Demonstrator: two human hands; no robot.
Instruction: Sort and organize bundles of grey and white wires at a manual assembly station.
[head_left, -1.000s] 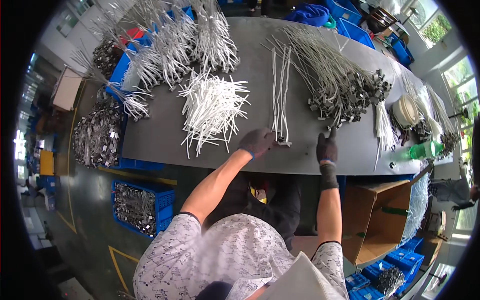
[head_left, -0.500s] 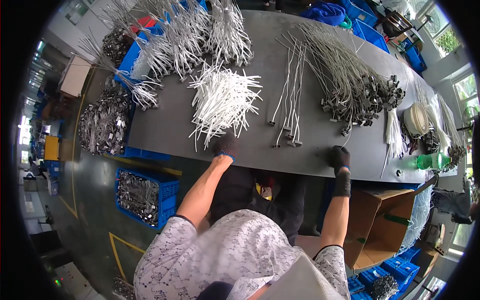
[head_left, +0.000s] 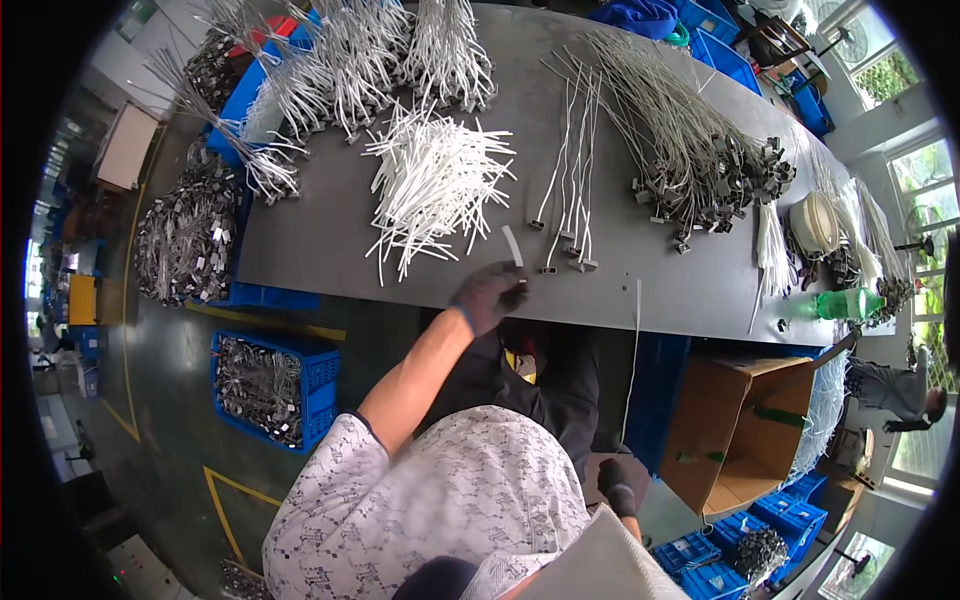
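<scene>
My gloved left hand pinches a white tube near the table's front edge, between the tube pile and a few loose cables. My right hand is low beside my lap; a wire hangs just above it.

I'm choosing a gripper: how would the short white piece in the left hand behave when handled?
The white piece seems fairly stiff, jutting from the left hand with a slight curve. Being short and slim, it's probably light. On the smooth-looking table, it might slide.
</scene>
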